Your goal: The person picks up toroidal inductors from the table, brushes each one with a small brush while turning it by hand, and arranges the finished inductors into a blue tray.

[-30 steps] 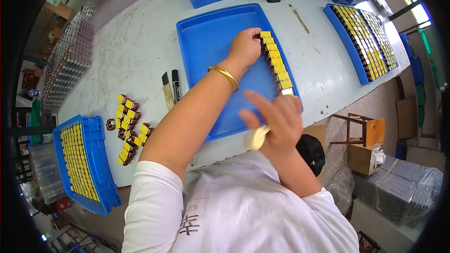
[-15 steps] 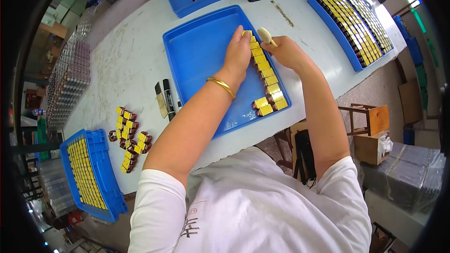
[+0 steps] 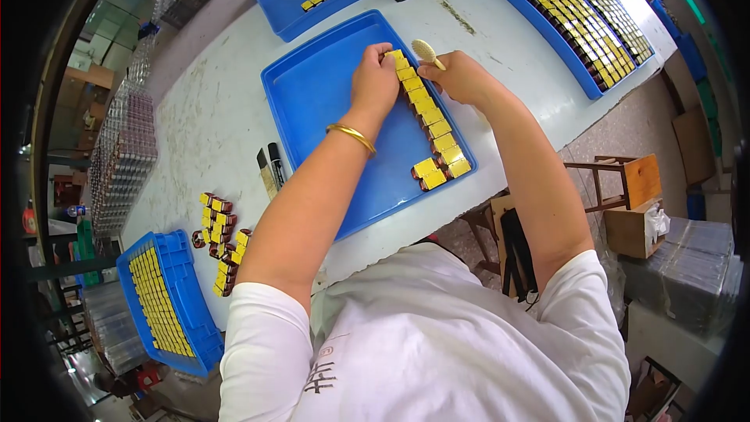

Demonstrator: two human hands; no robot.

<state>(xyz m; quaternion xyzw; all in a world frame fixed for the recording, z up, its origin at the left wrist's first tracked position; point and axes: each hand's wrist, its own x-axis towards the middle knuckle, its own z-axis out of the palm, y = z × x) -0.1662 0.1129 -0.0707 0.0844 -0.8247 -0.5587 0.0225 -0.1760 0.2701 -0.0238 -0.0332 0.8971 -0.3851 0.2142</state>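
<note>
From where I watch, the row of yellow-topped parts (image 3: 423, 104) is what matters; it lies inside the blue tray (image 3: 316, 90), along the 3 o'clock wall, its long axis slanting from 11 o'clock at the far end to 5 o'clock at the near end. My left hand (image 3: 377, 78) is at the row's far end, on its 9 o'clock side, fingers curled in against the end part; their tips are hidden, so I cannot tell whether they pinch it. My right hand (image 3: 449, 76) is on the opposite side, at 3 o'clock from the same end, closed on a pale brush (image 3: 426, 52) whose head points to 11 o'clock; I see a narrow gap between brush and row. The left hand is therefore the nearer one; the row's far end sits between the two. Two extra parts (image 3: 427, 173) adjoin the near end at 8 o'clock; on the table (image 3: 211, 121), a loose cluster (image 3: 222, 227) lies at 8 o'clock from the tray, well apart from both hands.
</note>
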